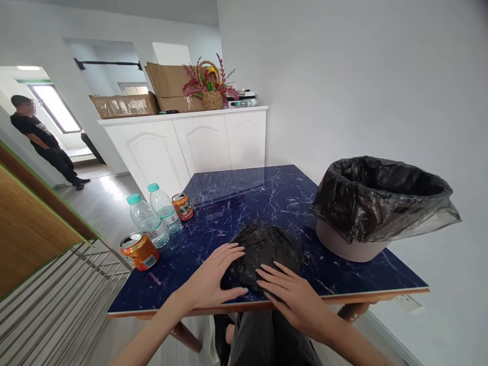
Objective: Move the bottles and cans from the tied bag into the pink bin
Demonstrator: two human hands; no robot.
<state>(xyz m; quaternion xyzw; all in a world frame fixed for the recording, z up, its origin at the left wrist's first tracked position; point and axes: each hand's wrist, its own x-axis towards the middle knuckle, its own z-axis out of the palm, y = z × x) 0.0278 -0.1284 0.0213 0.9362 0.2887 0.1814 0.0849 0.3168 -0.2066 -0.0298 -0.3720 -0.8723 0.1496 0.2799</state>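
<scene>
A rounded bundle of black plastic bag (269, 249) rests near the front edge of the dark blue marbled table (244, 203). At its left side is my left hand (217, 274), open, fingers stretched along the bag and thumb apart near the table edge. My right hand (290, 295) lies on the bundle's front right with fingers spread flat, also open. Whatever the bundle contains, if anything, is hidden. To its right stands a pinkish bin (343, 243) lined with a black bag (351, 208) folded over the rim.
On the table's left side stand two clear water bottles (147, 218) with teal caps and two orange cans (140, 251), (183, 207). Behind is a white cabinet (198, 137) bearing cardboard boxes (124, 105) and a flower basket (212, 100). A metal rack (76, 284) sits left; a person (43, 137) stands far left.
</scene>
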